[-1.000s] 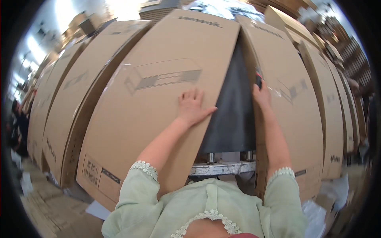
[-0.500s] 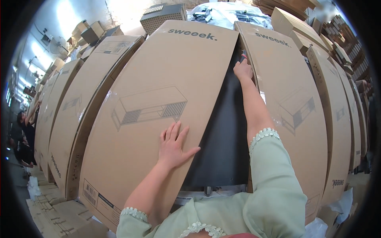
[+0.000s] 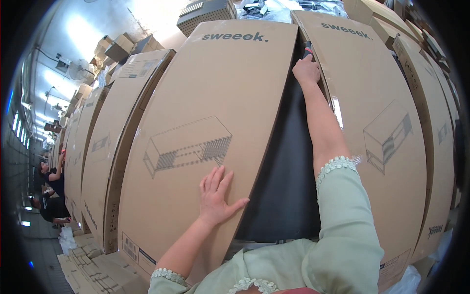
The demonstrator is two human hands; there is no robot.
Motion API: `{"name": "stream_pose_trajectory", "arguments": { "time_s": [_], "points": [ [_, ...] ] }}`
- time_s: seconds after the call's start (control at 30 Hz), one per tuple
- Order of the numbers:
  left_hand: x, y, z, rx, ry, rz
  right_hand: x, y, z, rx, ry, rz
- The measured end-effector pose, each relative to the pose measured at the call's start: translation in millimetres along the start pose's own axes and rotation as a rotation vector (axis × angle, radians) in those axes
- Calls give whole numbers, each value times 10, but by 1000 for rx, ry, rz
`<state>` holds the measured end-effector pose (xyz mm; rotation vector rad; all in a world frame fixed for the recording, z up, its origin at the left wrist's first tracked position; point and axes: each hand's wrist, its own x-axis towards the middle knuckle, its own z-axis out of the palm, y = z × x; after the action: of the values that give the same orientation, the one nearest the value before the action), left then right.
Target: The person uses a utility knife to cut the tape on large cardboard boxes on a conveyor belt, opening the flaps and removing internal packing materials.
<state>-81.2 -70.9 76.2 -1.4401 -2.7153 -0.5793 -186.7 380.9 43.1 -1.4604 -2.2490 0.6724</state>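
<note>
A large flat brown carton (image 3: 196,88), printed with a line drawing of a low cabinet, lies in front of me. My left hand (image 3: 215,198) rests on it palm down, fingers spread, the thumb by its right edge. At the far end of the narrowing gap to the right, my right hand (image 3: 307,71) is closed around a small dark tool with a red part (image 3: 308,50); its kind is not clear. That hand is beside the left edge of a second carton (image 3: 362,88). Between the two cartons shows a smooth black surface (image 3: 281,186).
More upright flat cartons (image 3: 122,103) line up at the left, others (image 3: 416,93) at the right. A perforated dark box (image 3: 208,17) and plastic-wrapped items (image 3: 274,10) are beyond. Two people (image 3: 54,179) work at the far left. Folded cardboard (image 3: 93,267) is stacked low at left.
The view has shifted a little, so the cartons sit differently in it. My left hand stays flat on the carton; my right hand still grips the tool near the gap's far end.
</note>
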Motion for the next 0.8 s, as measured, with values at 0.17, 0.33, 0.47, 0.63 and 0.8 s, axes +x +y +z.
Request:
{"name": "stream_pose_trajectory", "arguments": {
  "time_s": [0.17,0.33,0.47,0.63,0.8],
  "points": [
    [-13,-78,17,-33,20,23,127,-133,-159,-60,-66,85],
    [-55,-104,11,-54,42,41,-317,-65,-352,-144,-69,153],
    [-33,-130,53,-66,104,82,-858,127,-512,-253,-48,162],
    [-24,-151,206,-93,141,112,-1476,388,-743,-323,-32,150],
    [-38,-195,230,-92,139,105,-2070,624,-913,-320,-58,131]
  ]
}}
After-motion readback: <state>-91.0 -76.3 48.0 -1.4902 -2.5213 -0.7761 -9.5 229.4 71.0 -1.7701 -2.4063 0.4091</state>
